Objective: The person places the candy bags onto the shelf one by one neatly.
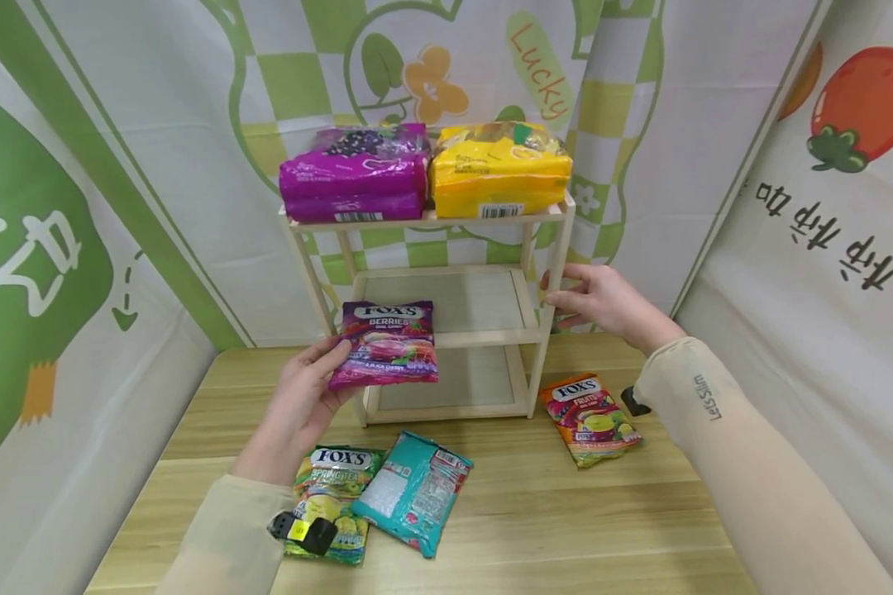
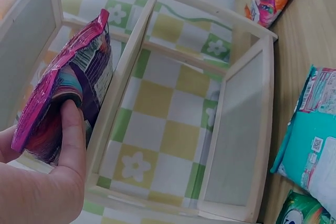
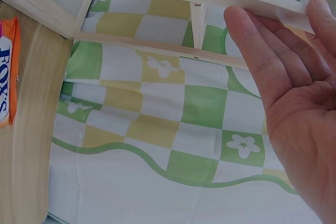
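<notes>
Purple bag (image 1: pixel 389 347) | left grip (image 1: pixel 308 397) | logo end toward rack (image 1: pixel 484 337) | long axis foreshortened

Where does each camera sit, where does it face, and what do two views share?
Head: on the head, facing forward and down at the shelf; left hand, right hand and sleeves show.
Left wrist: on that wrist, facing the berries bag and shelf; the left hand shows near, bits of the right at the top edge.
Right wrist: on that wrist, facing the shelf's side and checkered backdrop; only the right hand shows.
Head and left wrist share the teal bag.
</notes>
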### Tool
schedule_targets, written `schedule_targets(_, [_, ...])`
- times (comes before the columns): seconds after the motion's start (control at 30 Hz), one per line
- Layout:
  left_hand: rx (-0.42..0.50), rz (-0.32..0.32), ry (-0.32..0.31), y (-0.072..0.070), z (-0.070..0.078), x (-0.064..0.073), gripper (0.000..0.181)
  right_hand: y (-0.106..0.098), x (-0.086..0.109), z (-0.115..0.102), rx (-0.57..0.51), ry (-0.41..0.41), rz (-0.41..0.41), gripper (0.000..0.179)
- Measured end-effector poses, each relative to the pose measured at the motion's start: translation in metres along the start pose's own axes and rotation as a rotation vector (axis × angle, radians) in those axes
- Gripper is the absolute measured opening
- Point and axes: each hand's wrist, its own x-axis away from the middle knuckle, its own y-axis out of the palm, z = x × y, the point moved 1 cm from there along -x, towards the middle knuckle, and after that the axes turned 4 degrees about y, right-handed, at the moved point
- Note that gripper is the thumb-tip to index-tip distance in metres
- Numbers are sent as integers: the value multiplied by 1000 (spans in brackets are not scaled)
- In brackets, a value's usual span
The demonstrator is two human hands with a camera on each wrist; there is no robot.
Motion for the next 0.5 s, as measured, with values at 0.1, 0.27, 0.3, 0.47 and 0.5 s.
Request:
schedule_targets(0.1, [10, -12, 13, 1, 0, 3, 73, 0, 0, 0, 0, -1, 1, 42])
schedule_targets(0.27, [38, -32, 46, 1, -2, 8, 72, 0, 0, -1, 5, 5, 0, 43])
schedule_targets(0.3, [40, -35, 55, 2, -2, 9, 72, 0, 0, -1, 5, 4, -1, 43])
schedule_targets(0.47, [25, -61, 89, 4, -1, 14, 79, 1, 0, 0, 2, 3, -2, 44])
schedule_targets(0.5, [15, -69, 93, 4, -1, 15, 81, 1, 0, 0, 0, 2, -2, 44])
